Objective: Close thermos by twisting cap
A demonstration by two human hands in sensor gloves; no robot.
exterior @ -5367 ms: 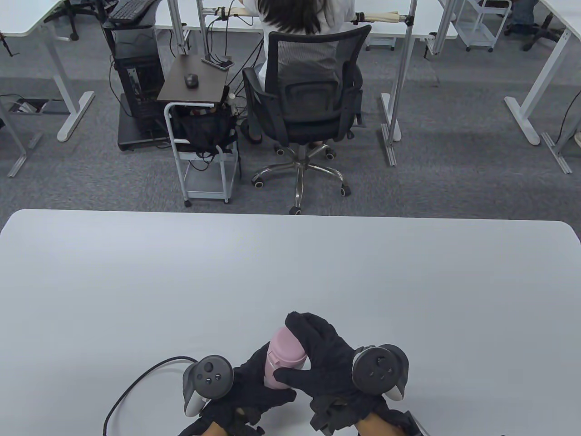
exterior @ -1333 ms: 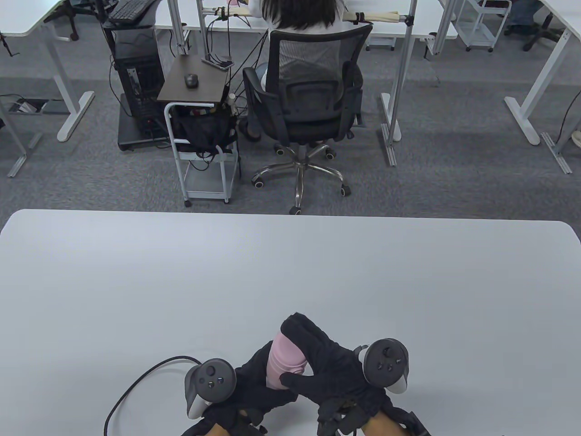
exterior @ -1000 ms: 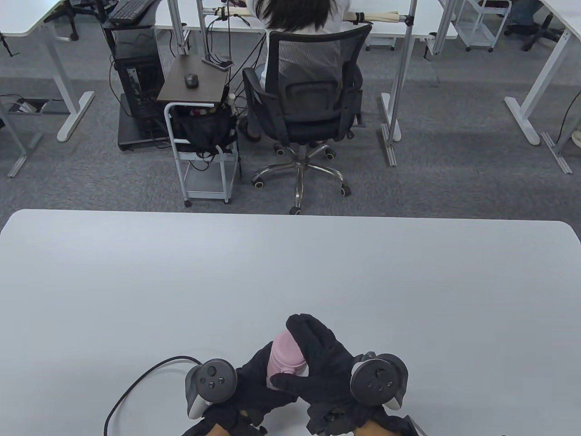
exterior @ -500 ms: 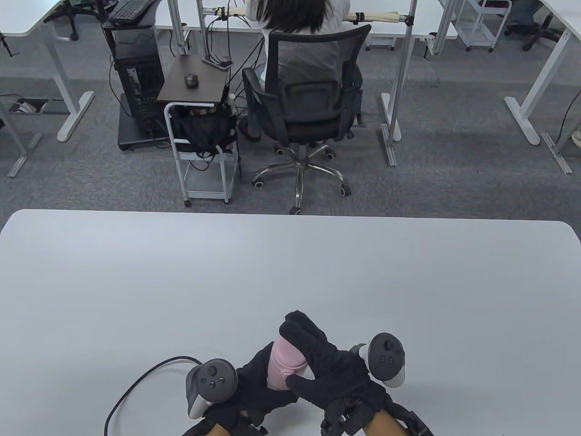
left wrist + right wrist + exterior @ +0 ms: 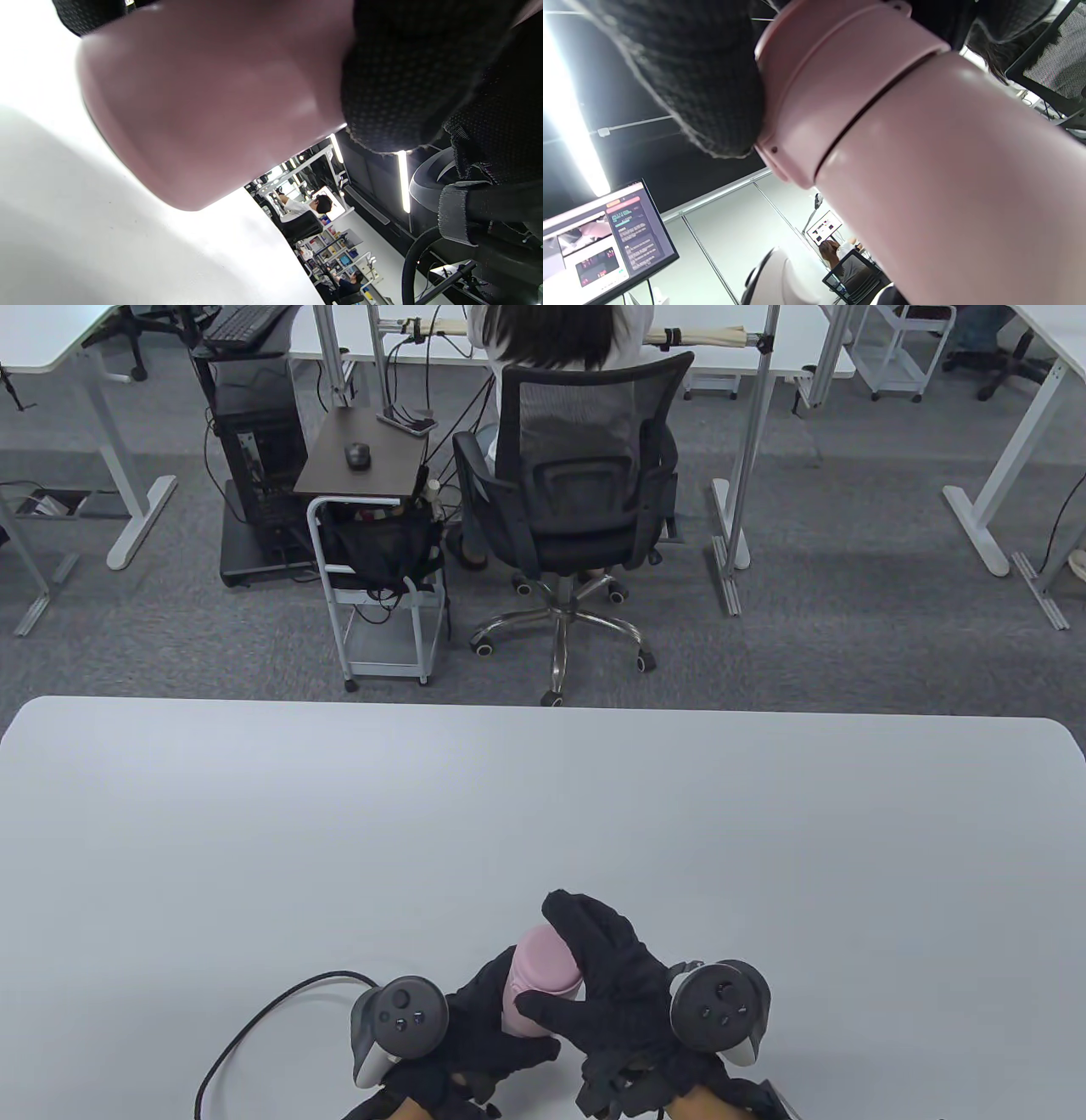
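Observation:
A pink thermos is held just above the white table near its front edge, top end tilted away. My left hand grips its body from the left and below. My right hand is wrapped over the pink cap, fingers over the top and thumb across the near side. The left wrist view is filled by the thermos body with a gloved finger on it. In the right wrist view the cap sits on the body with a thin dark seam between them, my thumb pressed on its side.
A black cable loops on the table left of my left hand. Beyond the table's far edge a person sits in a black office chair, beside a small cart.
My right hand has rolled back round the cap: its tracker swung from upright at the right to flat and lower, fingers re-seated over the top. The left hand and thermos stayed almost still.

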